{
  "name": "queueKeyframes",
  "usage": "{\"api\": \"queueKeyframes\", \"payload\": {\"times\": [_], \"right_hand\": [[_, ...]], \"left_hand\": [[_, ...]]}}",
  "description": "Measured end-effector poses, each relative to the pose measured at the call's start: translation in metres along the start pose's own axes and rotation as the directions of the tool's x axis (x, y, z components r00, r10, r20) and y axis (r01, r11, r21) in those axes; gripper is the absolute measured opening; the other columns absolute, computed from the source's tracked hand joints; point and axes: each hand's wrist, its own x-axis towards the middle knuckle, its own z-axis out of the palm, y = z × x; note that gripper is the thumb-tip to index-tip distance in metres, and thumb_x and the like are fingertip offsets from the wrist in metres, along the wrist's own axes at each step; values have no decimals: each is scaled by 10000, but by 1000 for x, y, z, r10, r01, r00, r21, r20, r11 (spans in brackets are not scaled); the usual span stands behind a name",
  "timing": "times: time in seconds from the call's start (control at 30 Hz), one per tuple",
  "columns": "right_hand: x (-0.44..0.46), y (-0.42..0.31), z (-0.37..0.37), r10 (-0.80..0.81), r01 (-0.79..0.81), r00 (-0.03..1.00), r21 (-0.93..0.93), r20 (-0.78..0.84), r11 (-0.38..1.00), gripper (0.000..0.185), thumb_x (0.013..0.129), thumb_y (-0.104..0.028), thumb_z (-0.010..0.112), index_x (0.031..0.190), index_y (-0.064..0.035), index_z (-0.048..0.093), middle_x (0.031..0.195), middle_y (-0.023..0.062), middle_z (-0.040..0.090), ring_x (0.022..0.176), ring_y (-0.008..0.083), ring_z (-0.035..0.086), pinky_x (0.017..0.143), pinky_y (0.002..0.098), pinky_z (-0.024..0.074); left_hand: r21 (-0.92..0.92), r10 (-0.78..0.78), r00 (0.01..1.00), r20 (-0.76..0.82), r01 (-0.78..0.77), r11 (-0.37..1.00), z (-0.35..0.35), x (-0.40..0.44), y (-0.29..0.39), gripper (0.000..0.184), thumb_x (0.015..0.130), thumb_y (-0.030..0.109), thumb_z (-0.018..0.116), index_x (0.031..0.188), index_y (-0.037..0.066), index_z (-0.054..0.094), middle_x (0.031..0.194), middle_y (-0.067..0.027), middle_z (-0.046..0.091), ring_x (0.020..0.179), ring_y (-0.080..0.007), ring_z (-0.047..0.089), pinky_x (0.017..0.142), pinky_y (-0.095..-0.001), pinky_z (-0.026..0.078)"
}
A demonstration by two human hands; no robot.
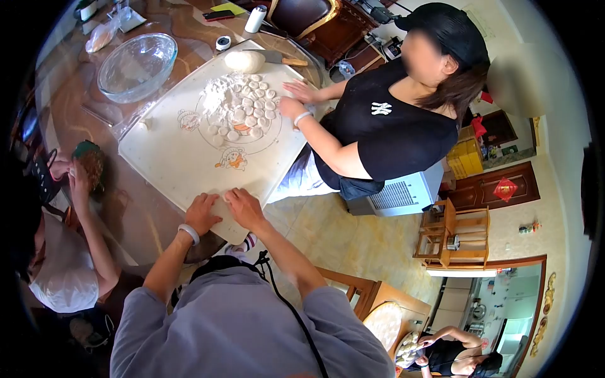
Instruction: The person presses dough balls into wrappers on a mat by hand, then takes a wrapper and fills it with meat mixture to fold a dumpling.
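At the near corner of the white dough mat (pixel 170 160), my left hand (pixel 201 213) lies low over the surface, thumb apart from the fingers and nothing visible in it. Close beside it, my right hand (pixel 244 209) has its fingers bent together onto the mat. A small pale bit shows by its fingertips, too small to name. Farther up the mat lie many flattened dough pieces (pixel 251 120) next to a heap of flour (pixel 217 96). A large lump of dough (pixel 244 61) sits at the far corner, beside a knife (pixel 274 57) with a wooden handle.
A glass bowl (pixel 137 66) stands left of the mat. One co-worker (pixel 391 120) in black has both hands at the mat's right edge. Another person (pixel 75 252) at left holds a green bowl of filling (pixel 88 164). A third person (pixel 450 356) handles a tray (pixel 408 349) at lower right.
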Motion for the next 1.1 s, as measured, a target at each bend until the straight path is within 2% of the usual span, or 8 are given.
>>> {"api": "queueKeyframes", "payload": {"times": [0.2, 0.3, 0.5, 0.57, 0.63, 0.73, 0.83, 1.1], "right_hand": [[-11, 11, 16, 476, -425, 879, 425, -16, 799, 241, 744, -183, 654, 877, -58, 497, 771, 89, 558, 711, 250, 572, 639, 353, 461], [-11, 17, 18, 524, -489, 852, 372, 10, 789, 251, 728, -184, 675, 867, -59, 508, 754, 87, 573, 703, 257, 583, 626, 366, 459], [-10, 39, 49, 504, -499, 864, 127, -9, 857, 193, 728, -206, 683, 773, -44, 587, 719, 80, 616, 665, 191, 601, 614, 312, 474], [-13, 45, 53, 573, -556, 819, 284, 30, 781, 204, 726, -245, 680, 785, -61, 614, 717, 72, 627, 674, 175, 603, 625, 305, 471], [-9, 36, 37, 601, -580, 795, 389, 80, 716, 218, 724, -250, 676, 819, -60, 626, 729, 69, 637, 674, 161, 602, 635, 300, 469], [-9, 26, 29, 571, -569, 815, 320, 98, 757, 221, 725, -248, 680, 812, -52, 623, 728, 65, 638, 667, 168, 603, 636, 298, 468], [-4, 25, 26, 552, -560, 828, 196, 100, 805, 218, 725, -243, 683, 811, -51, 622, 746, 70, 643, 662, 177, 603, 635, 297, 468], [-10, 27, 37, 441, -438, 897, 216, 36, 873, 139, 755, -103, 643, 882, -47, 635, 778, 96, 636, 681, 205, 616, 625, 309, 478]], "left_hand": [[-45, -26, 998, -65, 23, 999, 5, 0, 2, 508, 655, 181, 717, 1106, 92, 502, 928, -83, 522, 914, -264, 518, 773, -356, 446], [-77, -14, 996, -86, 8, 997, 9, 6, 8, 426, 691, 194, 693, 1069, 89, 527, 907, -83, 535, 895, -269, 528, 763, -356, 450], [-57, -104, 986, -132, 97, 994, 33, 19, 2, 310, 695, 168, 682, 971, 88, 567, 797, -85, 559, 802, -284, 552, 710, -370, 453], [43, -91, 993, -75, 94, 995, 30, 20, -4, 287, 687, 152, 686, 943, 83, 577, 785, -93, 569, 781, -277, 560, 695, -370, 455], [-190, -127, 979, -160, 96, 977, 23, 15, -3, 294, 677, 157, 697, 936, 74, 584, 813, -99, 576, 794, -271, 564, 694, -363, 456], [-262, -168, 984, -63, 146, 954, 19, 11, -7, 329, 665, 164, 711, 950, 66, 581, 835, -97, 577, 807, -268, 564, 700, -359, 458], [-174, -145, 987, -69, 131, 976, 21, 17, -2, 370, 664, 175, 715, 984, 34, 596, 854, -103, 584, 771, -252, 579, 692, -339, 471], [-4, -105, 985, -139, 105, 994, 24, 11, 15, 296, 689, 206, 691, 939, 71, 607, 846, -84, 582, 811, -269, 572, 702, -363, 473]]}}
